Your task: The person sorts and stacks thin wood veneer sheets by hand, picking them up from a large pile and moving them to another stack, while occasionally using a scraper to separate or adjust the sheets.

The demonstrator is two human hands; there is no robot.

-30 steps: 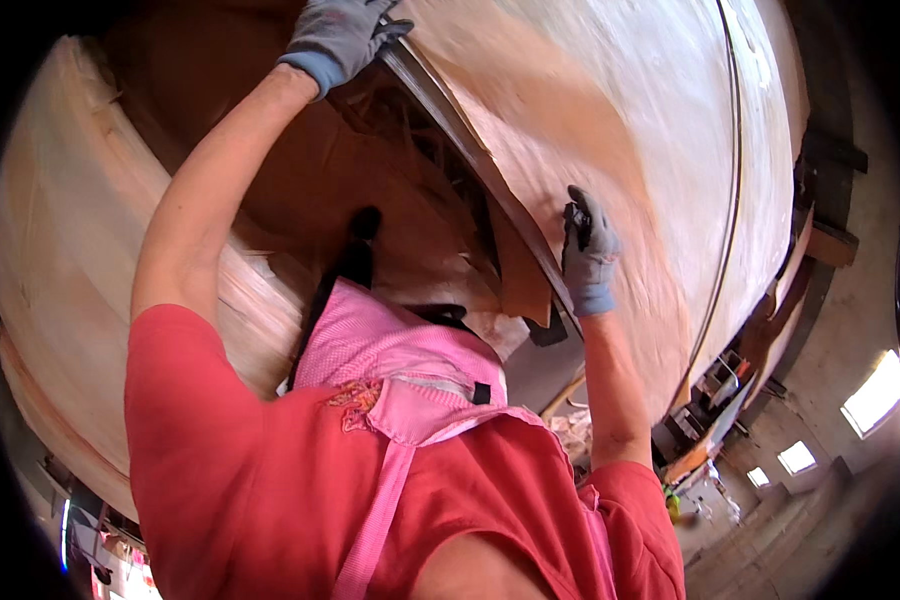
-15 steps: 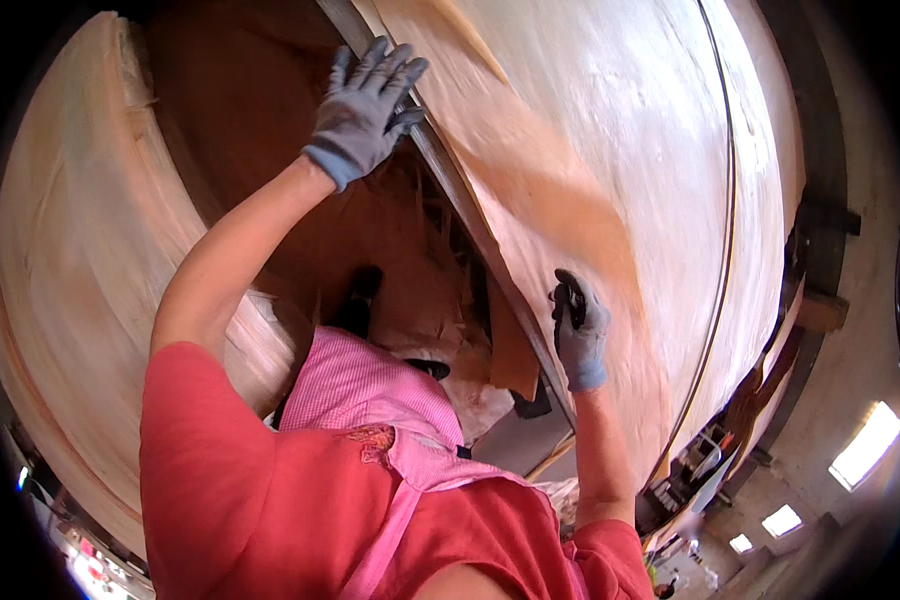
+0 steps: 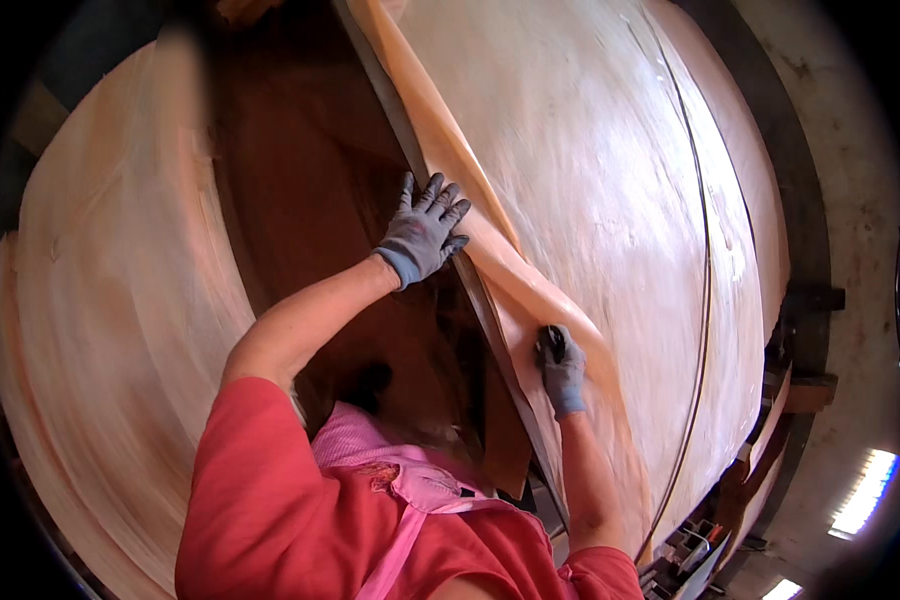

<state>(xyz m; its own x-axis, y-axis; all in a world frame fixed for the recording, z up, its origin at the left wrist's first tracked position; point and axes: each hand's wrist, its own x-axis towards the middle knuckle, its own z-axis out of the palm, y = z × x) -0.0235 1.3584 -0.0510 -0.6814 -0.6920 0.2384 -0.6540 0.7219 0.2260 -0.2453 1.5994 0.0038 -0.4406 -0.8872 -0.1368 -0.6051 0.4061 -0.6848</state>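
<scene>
Pale wood veneer point(image 3: 620, 230) lies rippled right of the dark edge strip point(image 3: 382, 85), where the left hand point(image 3: 422, 236) spreads wide, perhaps steadying it, while the right hand point(image 3: 563, 372) curls against the veneer, contents unclear

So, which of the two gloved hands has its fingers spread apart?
The left hand, the one higher in the picture: it is fanned open, while the right hand looks curled in.

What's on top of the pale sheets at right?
The gloved right hand is over the pale sheets; a thin dark line runs farther right. The surface directly beneath the hand is covered.
</scene>
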